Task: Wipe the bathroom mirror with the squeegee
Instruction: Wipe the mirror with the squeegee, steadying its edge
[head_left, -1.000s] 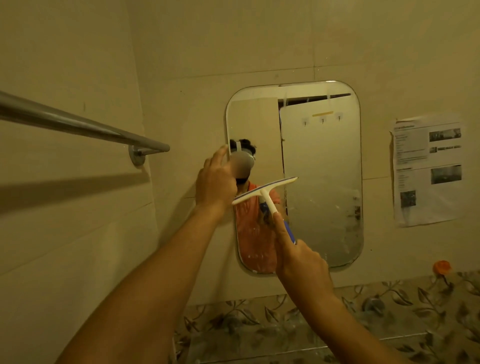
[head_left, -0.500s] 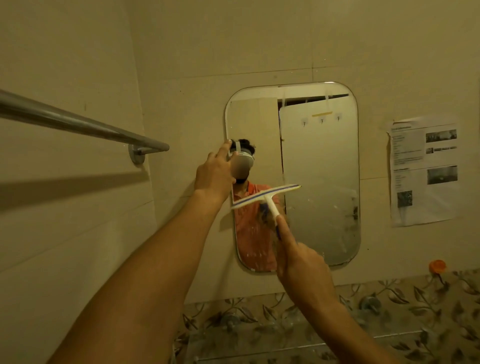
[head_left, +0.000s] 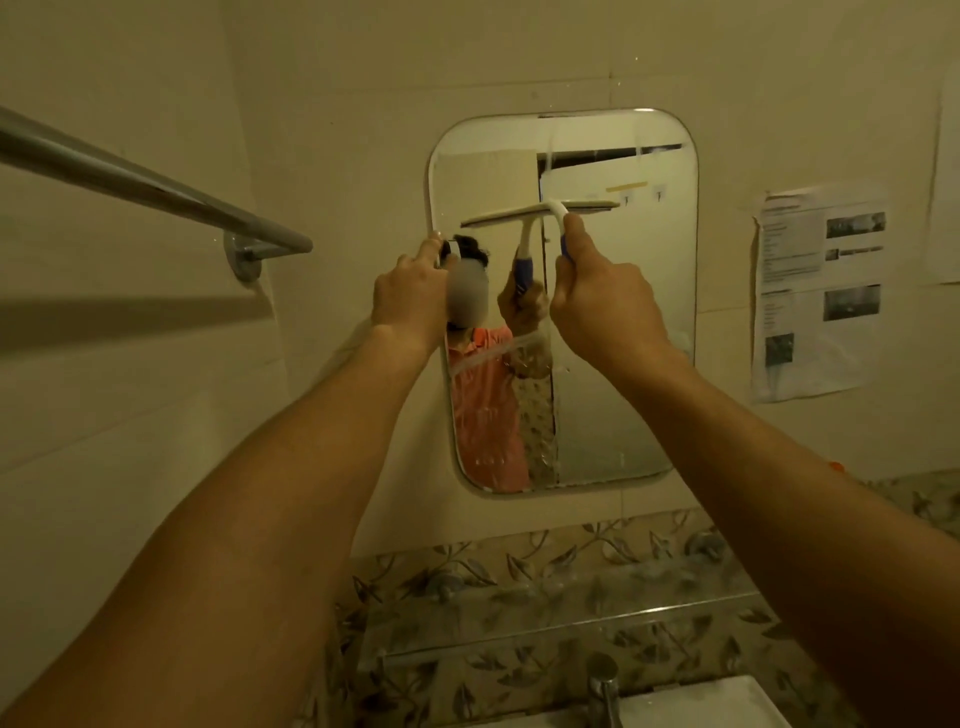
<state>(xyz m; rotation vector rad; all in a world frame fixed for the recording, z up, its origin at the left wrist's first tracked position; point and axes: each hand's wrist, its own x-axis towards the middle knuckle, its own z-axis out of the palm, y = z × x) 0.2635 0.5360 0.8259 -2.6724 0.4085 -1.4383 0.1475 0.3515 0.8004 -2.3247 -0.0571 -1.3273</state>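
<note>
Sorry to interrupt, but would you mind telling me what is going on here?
A person is wiping a wall mirror with a squeegee. The right hand grips the squeegee's handle, with the blade lying roughly level against the upper glass. The left hand rests at the mirror's left edge. Streaks and droplets show on the lower glass.

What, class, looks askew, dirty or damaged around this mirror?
The paper notice right of the mirror hangs crumpled, its lower edge curling. The mirror's lower half carries specks and a slanted streak; nothing looks broken.
</note>
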